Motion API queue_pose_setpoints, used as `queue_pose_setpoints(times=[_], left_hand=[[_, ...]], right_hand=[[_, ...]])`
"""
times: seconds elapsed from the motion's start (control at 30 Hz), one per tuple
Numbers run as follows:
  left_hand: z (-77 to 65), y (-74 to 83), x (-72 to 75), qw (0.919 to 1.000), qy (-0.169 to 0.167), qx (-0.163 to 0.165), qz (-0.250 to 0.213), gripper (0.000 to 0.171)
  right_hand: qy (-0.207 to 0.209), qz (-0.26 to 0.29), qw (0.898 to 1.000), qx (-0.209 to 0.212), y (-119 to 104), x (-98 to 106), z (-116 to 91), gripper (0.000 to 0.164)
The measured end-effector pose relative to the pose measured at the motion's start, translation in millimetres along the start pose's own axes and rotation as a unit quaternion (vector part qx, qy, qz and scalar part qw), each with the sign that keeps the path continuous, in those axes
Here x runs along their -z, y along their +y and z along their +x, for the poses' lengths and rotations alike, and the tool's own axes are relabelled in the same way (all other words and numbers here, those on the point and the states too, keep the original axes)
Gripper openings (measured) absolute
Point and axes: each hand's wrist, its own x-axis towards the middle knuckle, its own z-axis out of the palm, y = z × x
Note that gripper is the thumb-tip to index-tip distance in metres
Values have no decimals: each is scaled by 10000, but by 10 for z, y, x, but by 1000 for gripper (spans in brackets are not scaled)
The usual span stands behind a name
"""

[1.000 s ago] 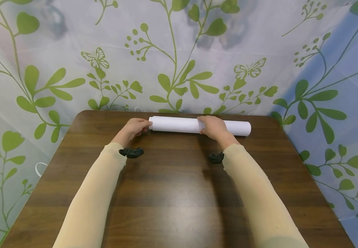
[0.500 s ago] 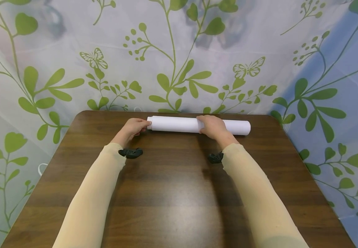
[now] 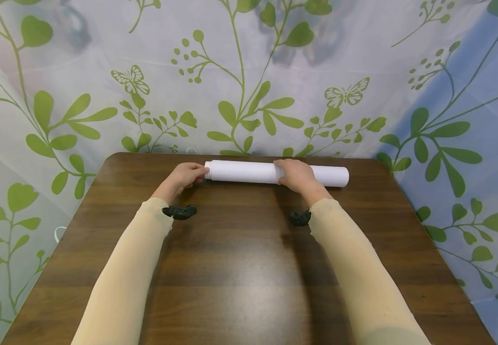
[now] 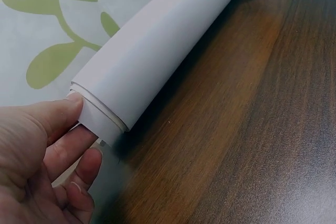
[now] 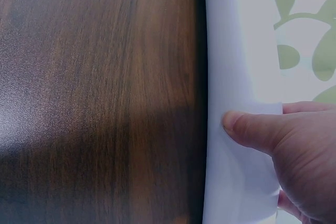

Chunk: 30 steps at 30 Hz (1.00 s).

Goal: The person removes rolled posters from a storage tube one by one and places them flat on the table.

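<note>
White roll: quantity 1; lies lengthwise along the far edge of the table, its right end nearer the far right corner than its left end is to the far left corner.
Hands: quantity 2, both on the roll.
Left hand: thumb and forefinger closed together on the narrower inner layers protruding from the roll's left end; remaining fingers loosely bent.
Right hand: curved over the roll, right of its middle; thumb on the near face, fingers reaching to the far side.
Sleeves: quantity 2, cream; left, right.
Black wrist pieces: quantity 2, perforated; left, right.
Backdrop: green leaf and butterfly print, behind the far edge of the table.
Head view only: both ends of the roll and both far corners of the table.
Left wrist view only: separate layer edges, stepped, at the roll's left end.
Right wrist view only: close detail of the right thumb against the roll.
</note>
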Motion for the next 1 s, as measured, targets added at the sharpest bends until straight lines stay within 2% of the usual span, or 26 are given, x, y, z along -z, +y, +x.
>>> queue_pose_setpoints(times=[0.63, 1.0], left_hand=[[4, 13, 42, 9993, 6, -42, 371, 41], [3, 17, 67, 9994, -2, -61, 350, 42]], right_hand=[[1, -47, 10000, 2, 4, -3, -3, 67], [-13, -63, 10000, 21, 24, -10, 10, 67]])
